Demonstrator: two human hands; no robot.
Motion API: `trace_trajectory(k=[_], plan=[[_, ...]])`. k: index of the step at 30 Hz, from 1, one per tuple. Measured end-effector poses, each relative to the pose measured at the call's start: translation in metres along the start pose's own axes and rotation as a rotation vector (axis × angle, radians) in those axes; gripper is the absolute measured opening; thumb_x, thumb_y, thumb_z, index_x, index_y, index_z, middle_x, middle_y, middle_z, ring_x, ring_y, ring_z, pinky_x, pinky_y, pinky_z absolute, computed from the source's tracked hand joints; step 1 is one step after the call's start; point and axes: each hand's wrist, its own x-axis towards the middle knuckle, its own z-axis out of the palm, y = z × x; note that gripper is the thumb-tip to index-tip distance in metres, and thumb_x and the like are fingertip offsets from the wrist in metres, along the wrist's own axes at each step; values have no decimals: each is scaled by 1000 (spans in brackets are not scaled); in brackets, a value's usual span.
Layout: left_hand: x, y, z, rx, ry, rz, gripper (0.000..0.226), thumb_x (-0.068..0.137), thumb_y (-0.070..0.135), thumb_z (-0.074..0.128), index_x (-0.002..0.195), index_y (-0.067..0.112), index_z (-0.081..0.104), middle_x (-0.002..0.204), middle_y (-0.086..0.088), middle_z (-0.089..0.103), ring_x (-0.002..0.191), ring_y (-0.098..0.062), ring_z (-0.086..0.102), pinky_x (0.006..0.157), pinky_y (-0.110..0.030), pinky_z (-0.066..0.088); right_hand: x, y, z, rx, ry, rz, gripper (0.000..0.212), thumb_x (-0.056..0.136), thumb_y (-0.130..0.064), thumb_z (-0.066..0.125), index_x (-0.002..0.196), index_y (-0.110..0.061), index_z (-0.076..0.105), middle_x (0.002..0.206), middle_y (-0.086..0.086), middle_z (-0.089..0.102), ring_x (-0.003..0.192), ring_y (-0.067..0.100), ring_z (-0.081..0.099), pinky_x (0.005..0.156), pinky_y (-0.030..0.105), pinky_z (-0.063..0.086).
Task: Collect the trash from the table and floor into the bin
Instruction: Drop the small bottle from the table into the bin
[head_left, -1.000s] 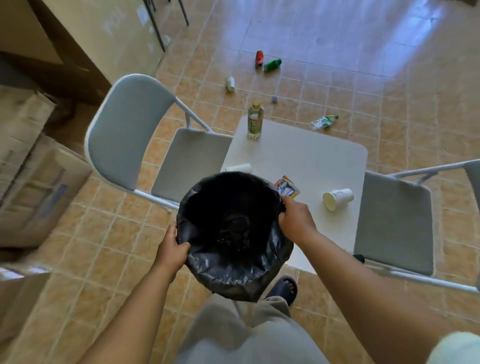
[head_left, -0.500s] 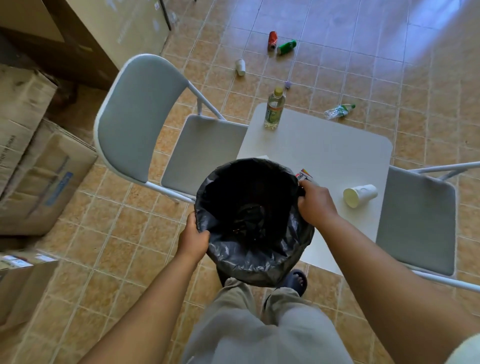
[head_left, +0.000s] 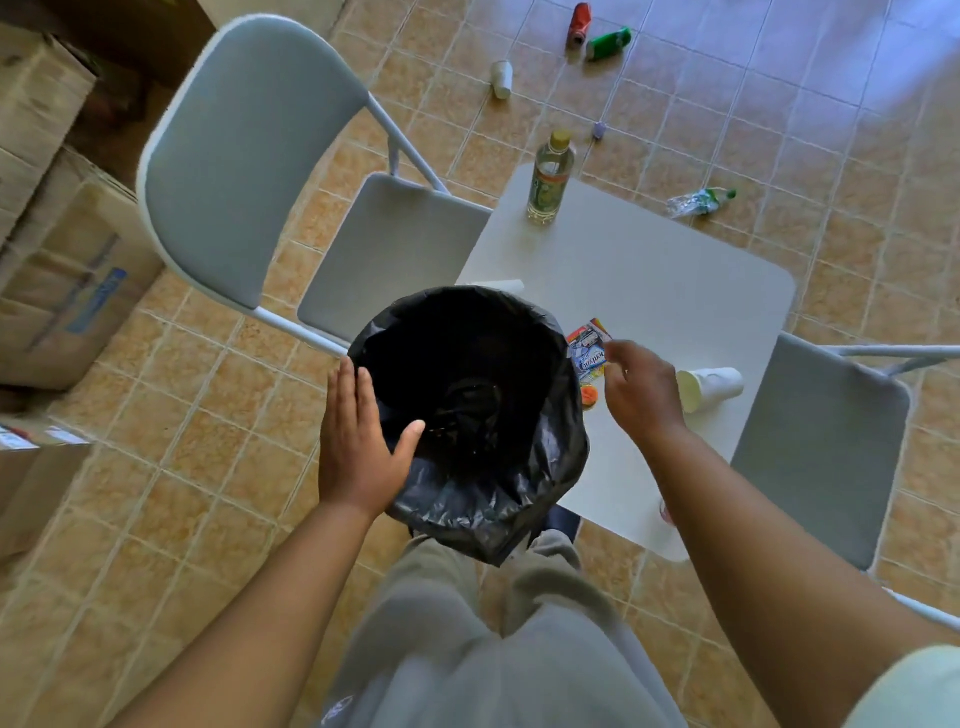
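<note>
A bin lined with a black bag (head_left: 519, 499) stands in front of my legs at the near-left corner of the white table (head_left: 649, 291). My left hand (head_left: 358, 441) lies flat and open against its left rim, thumb over the edge. My right hand (head_left: 641, 392) is off the bin, fingers loosely curled over a colourful wrapper (head_left: 587, 348) on the table, holding nothing. Also on the table are a paper cup on its side (head_left: 709, 387), an upright bottle with a yellow cap (head_left: 549, 179), and a white cup (head_left: 501, 285) mostly hidden behind the bin.
On the tiled floor beyond the table lie a red can (head_left: 579, 23), a green can (head_left: 608, 42), a white cup (head_left: 502, 79), a crushed clear bottle (head_left: 698, 201) and a small cap (head_left: 600, 130). Grey folding chairs flank the table, left (head_left: 234, 171) and right (head_left: 821, 447). Cardboard boxes (head_left: 67, 280) line the left.
Both hands have let go of the bin's rim. The left hand opened flat beside it, and the right hand moved to the right over the wrapper.
</note>
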Motion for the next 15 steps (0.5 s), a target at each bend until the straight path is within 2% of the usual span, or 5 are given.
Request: trace_trajectory(k=[3, 7, 11, 15], plan=[[-1, 3, 7, 38, 31, -31, 91, 88, 63, 40, 153, 7, 11, 163, -11, -1, 150, -25, -3, 119, -41, 11, 11, 25, 3, -269, -252, -105, 51, 85, -18, 59, 136, -16, 55, 136, 9, 56, 124, 29, 53, 103, 36, 42], [0, 5, 11, 75, 55, -41, 90, 88, 63, 39, 153, 6, 14, 163, -10, 0, 150, -24, -3, 119, -40, 12, 15, 41, 20, -482, -408, -288, 60, 84, -13, 59, 142, -24, 46, 144, 4, 49, 127, 30, 47, 99, 41, 46], [0, 4, 14, 90, 76, -40, 88, 88, 63, 39, 153, 7, 15, 163, -11, 0, 150, -23, -5, 119, -41, 12, 17, 49, 36, -579, -393, -332, 35, 84, -1, 54, 113, -18, 61, 118, 7, 58, 101, 32, 56, 78, 38, 53], [1, 3, 16, 100, 95, -44, 88, 88, 62, 39, 153, 8, 16, 163, -10, -1, 150, -23, -5, 119, -42, 13, 16, 55, 44, -577, -310, -331, 24, 87, 1, 54, 102, -15, 63, 103, 8, 58, 78, 26, 54, 64, 32, 47]])
